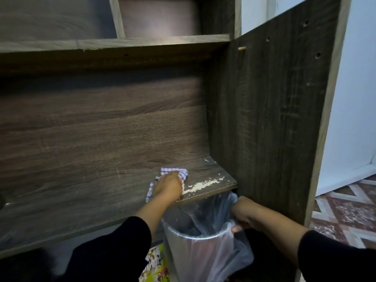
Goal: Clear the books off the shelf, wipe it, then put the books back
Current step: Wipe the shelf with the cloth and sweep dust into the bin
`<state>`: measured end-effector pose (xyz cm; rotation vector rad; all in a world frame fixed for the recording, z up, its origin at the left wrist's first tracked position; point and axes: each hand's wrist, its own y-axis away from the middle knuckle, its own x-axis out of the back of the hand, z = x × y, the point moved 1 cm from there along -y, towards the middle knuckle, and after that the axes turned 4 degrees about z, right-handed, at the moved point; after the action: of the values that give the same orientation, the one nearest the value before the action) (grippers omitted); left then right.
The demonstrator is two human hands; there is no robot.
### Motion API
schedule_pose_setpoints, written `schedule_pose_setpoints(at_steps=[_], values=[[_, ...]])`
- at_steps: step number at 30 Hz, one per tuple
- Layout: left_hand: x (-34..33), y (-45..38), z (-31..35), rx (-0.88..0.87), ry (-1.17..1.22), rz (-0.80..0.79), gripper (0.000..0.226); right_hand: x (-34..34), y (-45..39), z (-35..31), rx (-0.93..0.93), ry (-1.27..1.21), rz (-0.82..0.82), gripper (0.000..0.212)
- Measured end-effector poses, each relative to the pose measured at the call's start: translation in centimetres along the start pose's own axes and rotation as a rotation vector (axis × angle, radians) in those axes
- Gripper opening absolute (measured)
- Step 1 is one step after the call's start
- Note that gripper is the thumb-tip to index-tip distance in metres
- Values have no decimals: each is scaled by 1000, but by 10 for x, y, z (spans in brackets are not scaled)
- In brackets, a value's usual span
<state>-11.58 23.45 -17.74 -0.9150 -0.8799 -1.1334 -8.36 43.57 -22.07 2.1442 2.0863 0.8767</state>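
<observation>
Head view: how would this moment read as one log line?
step: wiping shelf | left hand: presses checked cloth | right hand: holds lined bin | pale crumbs remain

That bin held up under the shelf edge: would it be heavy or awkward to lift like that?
Probably light: the right hand alone holds the bin up by its rim. The bag lining it looks thin and floppy, so it may slip under the fingers. Held at one side, the bin might tilt.
</observation>
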Motion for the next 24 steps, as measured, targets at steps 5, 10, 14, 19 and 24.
schedule_pose_setpoints(at_steps=[5,10,14,19,24], values=[[-27,-29,22,-186,158,-127,41,-2,-13,5,3,188,17,10],[-34,-24,42,-325,302,-250,38,-1,-8,0,-9,226,-16,12],[-30,-6,44,-434,339,-288,39,3,-11,1,123,284,-16,30],[-20,14,39,-522,308,-343,37,3,-5,1,104,273,-6,17],[-2,22,38,-566,362,-286,33,7,2,2,101,233,-6,16]])
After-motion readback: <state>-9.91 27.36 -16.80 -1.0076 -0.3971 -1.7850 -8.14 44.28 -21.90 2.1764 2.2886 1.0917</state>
